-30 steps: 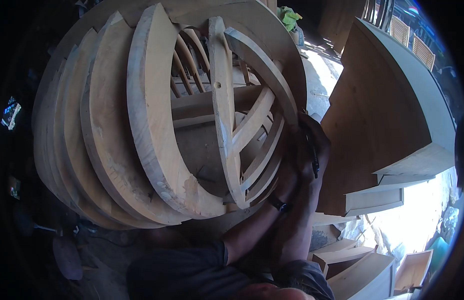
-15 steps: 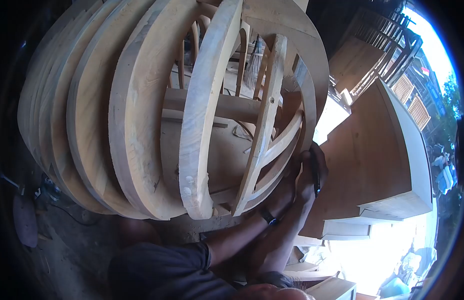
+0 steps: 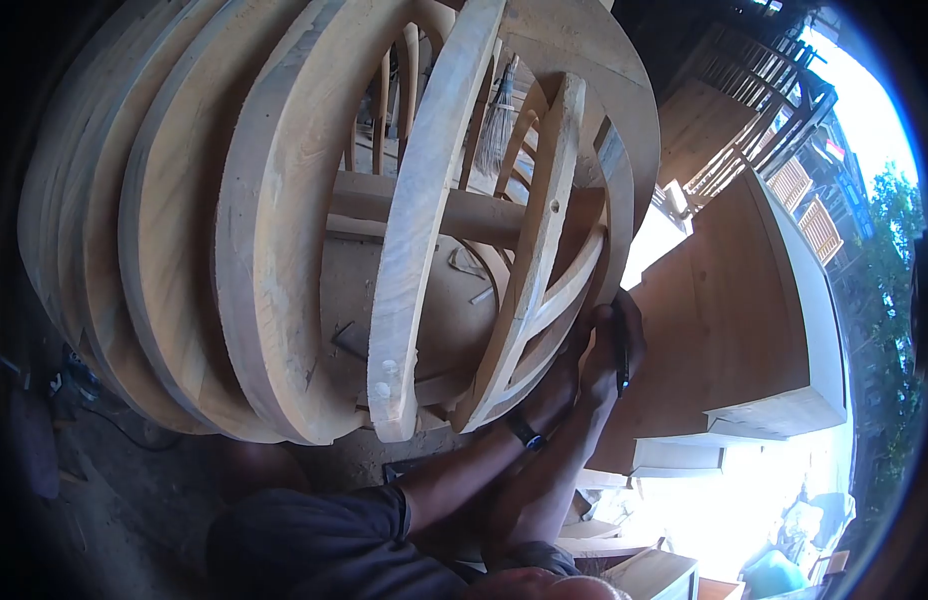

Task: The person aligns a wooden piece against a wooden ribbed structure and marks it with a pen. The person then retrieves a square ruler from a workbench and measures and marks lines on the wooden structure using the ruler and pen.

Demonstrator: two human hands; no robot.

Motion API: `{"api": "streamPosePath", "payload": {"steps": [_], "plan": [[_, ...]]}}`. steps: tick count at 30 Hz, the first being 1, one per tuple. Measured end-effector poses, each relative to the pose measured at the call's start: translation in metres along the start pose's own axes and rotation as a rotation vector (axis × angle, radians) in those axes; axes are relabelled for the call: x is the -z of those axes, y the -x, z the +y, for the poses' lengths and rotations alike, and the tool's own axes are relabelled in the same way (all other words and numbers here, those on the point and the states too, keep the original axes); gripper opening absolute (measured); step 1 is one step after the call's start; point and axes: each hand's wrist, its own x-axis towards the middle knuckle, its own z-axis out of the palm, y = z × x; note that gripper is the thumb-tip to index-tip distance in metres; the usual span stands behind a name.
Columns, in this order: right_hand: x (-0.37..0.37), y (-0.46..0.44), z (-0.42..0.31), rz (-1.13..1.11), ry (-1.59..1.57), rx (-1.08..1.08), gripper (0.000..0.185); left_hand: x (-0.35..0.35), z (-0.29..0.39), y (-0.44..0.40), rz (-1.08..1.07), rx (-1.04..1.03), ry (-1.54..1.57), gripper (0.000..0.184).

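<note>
A large rounded frame of curved wooden ribs (image 3: 249,220) fills the left and middle of the view. My right hand (image 3: 616,345), at the frame's right edge, is closed round a dark pen-like tool (image 3: 623,355). Just left of it, my left hand (image 3: 564,375) is against the lower right ribs, in shadow, with its fingers hidden. A dark band (image 3: 527,433) circles my left wrist. Near the hands, a straight wooden piece with a small hole (image 3: 544,230) slants down to meet thinner curved slats (image 3: 569,280).
A large brown panelled wooden piece (image 3: 729,320) stands close on the right. Behind are a broom (image 3: 497,130) and slatted wooden furniture (image 3: 759,95). Wooden boxes (image 3: 654,575) lie at the bottom right, near a teal object (image 3: 774,575).
The view has swung so the ribs appear farther left and more background shows at the right. My hands are lower in the view, still at the frame's right edge, with the dark tool still held.
</note>
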Motion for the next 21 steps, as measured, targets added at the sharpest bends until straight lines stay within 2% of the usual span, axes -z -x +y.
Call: {"api": "streamPosePath", "payload": {"steps": [1,3,9,12,14,16,19,20,21], "plan": [[0.002,0.000,0.003,-0.019,0.002,0.015,0.034,0.002,-0.021,-0.004,-0.006,0.116,0.403,0.037],[0.001,0.000,0.003,-0.004,-0.022,0.002,0.034,0.002,-0.036,-0.006,-0.019,0.242,0.799,0.041],[0.001,0.002,0.002,0.025,-0.020,-0.050,0.032,-0.002,-0.053,-0.007,-0.115,0.166,0.572,0.042],[-0.003,0.004,-0.005,0.056,0.057,-0.020,0.029,-0.003,-0.059,-0.010,-0.141,0.187,0.621,0.042],[-0.005,0.003,-0.003,0.082,0.087,0.014,0.028,0.000,-0.064,-0.011,-0.163,0.246,0.771,0.042],[-0.004,-0.001,0.004,0.123,0.211,0.217,0.029,0.002,-0.068,-0.013,-0.174,0.400,1.172,0.041],[-0.001,0.000,0.004,0.097,0.236,0.182,0.029,0.006,-0.075,-0.015,-0.158,0.652,1.871,0.041],[0.000,-0.001,0.005,0.099,0.232,0.180,0.029,0.007,-0.079,-0.017,-0.163,0.856,2.472,0.041],[0.001,-0.002,0.006,0.107,0.243,0.246,0.029,0.008,-0.082,-0.020,-0.090,1.208,3.012,0.040]]}}
